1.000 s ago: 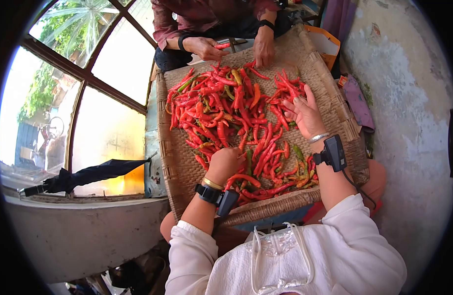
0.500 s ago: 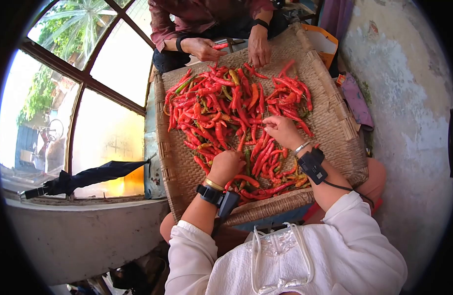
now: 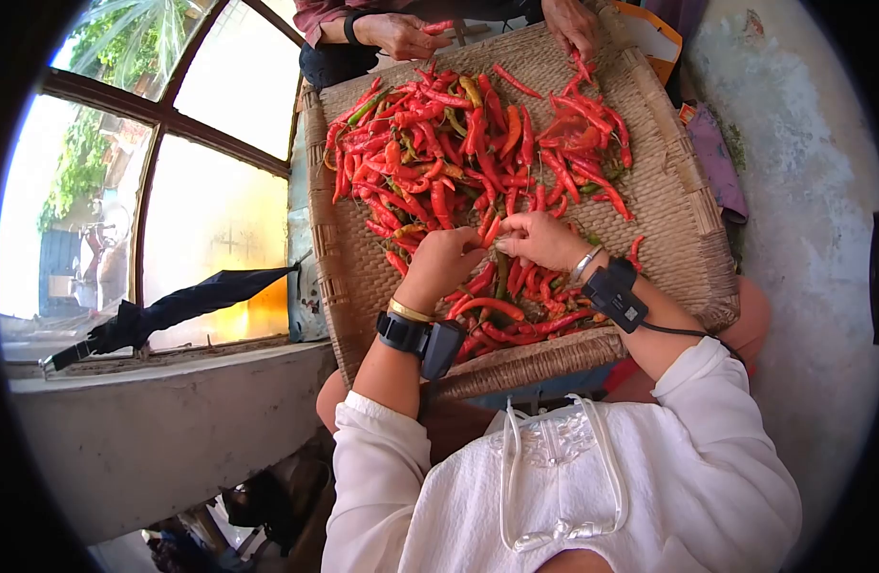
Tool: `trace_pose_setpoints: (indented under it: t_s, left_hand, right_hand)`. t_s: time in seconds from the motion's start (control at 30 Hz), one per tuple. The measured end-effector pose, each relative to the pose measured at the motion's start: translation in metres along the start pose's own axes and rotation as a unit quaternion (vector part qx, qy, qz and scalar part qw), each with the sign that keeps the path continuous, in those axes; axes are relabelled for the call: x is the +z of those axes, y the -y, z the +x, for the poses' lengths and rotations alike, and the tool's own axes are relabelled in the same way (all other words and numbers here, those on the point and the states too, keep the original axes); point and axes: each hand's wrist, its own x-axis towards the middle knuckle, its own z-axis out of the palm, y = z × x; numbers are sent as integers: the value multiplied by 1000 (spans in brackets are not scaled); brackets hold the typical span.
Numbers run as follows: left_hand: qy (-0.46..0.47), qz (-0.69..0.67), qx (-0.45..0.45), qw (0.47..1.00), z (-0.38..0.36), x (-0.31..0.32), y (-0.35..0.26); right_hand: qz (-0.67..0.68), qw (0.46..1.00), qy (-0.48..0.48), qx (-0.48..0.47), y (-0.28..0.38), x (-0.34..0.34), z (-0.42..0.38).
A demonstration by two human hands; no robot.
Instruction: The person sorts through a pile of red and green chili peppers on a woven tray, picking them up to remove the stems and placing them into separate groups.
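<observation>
1. Hands meet over near half of tray (image 3: pixel 683 239): left hand (image 3: pixel 439 265) and right hand (image 3: pixel 544 239), fingertips together.
2. Chili (image 3: pixel 492 231) pinched between both, fingers clenched on it; long axis tilts up-right, between the hands.
3. Chili pile (image 3: pixel 458 143) spreads beyond.
4. Another person's hands (image 3: pixel 401 33) at far rim.

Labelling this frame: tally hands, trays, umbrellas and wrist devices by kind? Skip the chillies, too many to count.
Hands: 4, the wearer's left hand and right hand, plus a second person's two hands
Woven tray: 1
Black umbrella: 1
Wrist devices on the wearer: 2
Total: 8
</observation>
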Motion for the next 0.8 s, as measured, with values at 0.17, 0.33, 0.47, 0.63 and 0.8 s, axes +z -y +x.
trace_pose_setpoints:
  t_s: [0.17,0.33,0.47,0.63,0.8]
  left_hand:
    - [8,-109,46,993,0,4,-13]
    - [-212,94,-39,972,3,-8,6]
    - [-241,197,-105,945,4,-7,13]
    - [-244,202,-118,941,9,2,15]
    - [-271,138,-106,947,12,12,25]
  right_hand:
    - [238,969,11,69,4,1,-1]
    - [218,967,-85,105,17,-39,-5]
    - [445,869,-216,-11,20,-67,-11]
    - [527,803,-277,29,-5,-63,-8]
    - [426,892,-140,58,-2,-35,-1]
